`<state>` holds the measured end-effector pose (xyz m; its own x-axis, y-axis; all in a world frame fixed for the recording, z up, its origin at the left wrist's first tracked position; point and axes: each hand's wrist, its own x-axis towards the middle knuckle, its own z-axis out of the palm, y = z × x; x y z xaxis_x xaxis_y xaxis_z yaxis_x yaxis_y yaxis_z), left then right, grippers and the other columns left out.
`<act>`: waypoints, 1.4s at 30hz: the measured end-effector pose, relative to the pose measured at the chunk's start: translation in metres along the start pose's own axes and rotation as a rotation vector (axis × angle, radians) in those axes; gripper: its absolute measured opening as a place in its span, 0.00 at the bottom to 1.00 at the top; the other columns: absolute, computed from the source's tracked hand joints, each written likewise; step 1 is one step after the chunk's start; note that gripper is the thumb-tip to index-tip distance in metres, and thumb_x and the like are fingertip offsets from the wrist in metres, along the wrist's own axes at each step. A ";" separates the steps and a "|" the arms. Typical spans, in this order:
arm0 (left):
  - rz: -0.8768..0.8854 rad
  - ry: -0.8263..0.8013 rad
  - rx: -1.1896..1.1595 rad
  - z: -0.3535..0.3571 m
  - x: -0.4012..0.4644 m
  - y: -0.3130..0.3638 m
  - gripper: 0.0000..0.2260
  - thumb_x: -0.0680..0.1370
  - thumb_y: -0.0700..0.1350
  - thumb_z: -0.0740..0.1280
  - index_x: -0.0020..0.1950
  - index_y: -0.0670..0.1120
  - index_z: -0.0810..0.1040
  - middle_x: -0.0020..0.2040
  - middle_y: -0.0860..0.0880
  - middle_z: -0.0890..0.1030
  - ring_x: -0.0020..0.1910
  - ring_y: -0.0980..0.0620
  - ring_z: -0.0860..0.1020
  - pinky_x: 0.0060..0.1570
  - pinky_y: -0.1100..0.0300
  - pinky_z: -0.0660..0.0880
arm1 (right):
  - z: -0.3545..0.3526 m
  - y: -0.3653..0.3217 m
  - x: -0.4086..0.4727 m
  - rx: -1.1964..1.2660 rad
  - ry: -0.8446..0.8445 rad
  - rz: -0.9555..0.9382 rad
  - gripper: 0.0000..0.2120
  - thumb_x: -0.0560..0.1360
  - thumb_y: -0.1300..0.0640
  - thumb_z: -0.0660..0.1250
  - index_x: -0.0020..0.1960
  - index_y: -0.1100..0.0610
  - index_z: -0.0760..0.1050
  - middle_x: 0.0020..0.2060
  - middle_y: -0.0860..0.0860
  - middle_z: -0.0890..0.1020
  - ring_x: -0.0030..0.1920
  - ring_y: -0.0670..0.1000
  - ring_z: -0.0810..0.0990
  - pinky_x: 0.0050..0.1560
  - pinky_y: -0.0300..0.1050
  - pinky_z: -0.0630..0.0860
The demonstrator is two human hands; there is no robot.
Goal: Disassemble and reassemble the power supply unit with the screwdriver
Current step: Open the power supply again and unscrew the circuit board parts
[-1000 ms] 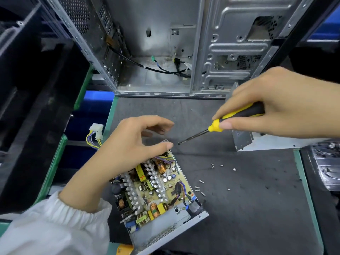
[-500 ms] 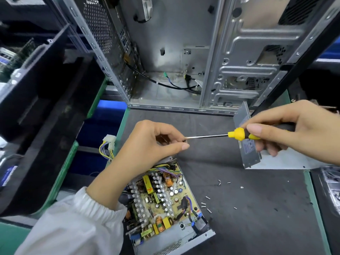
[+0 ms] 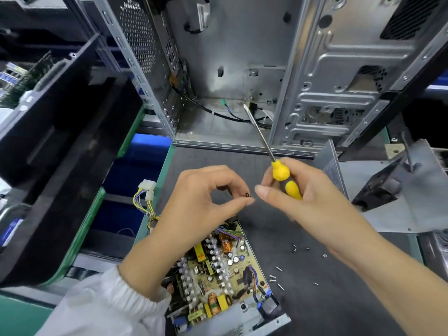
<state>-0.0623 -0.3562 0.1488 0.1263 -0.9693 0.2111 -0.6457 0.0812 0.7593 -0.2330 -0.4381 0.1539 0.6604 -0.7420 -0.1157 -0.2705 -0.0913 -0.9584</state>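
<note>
The opened power supply unit (image 3: 225,282) lies on the dark mat, its circuit board bare, with coils and capacitors facing up. My left hand (image 3: 201,204) hovers above its far end and pinches a small dark screw (image 3: 247,195) between thumb and forefinger. My right hand (image 3: 308,204) grips the yellow and black screwdriver (image 3: 281,173) by the handle, with the shaft pointing up and away toward the computer case. The right thumb tip nearly touches the screw. Several loose screws (image 3: 278,277) lie on the mat to the right of the unit.
An open metal computer case (image 3: 242,69) stands at the back. The power supply's grey cover (image 3: 397,187) with its fan lies at the right. A yellow wire bundle with a white connector (image 3: 146,190) hangs over the mat's left edge above blue bins (image 3: 126,190).
My right hand swung the screwdriver from pointing left to pointing up and away, and moved closer to my left hand. My left hand now shows a screw pinched at its fingertips.
</note>
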 end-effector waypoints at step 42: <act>-0.492 -0.417 0.303 -0.001 -0.032 -0.027 0.15 0.66 0.62 0.56 0.46 0.60 0.76 0.35 0.58 0.81 0.35 0.56 0.78 0.40 0.51 0.77 | 0.045 0.075 0.015 -0.099 -0.044 0.277 0.03 0.69 0.59 0.75 0.39 0.55 0.82 0.27 0.44 0.77 0.25 0.38 0.71 0.33 0.34 0.67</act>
<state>-0.0482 -0.3267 0.1223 0.1971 -0.8898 -0.4115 -0.7765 -0.3979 0.4886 -0.2122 -0.4261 0.0688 0.5811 -0.7185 -0.3823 -0.5100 0.0446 -0.8590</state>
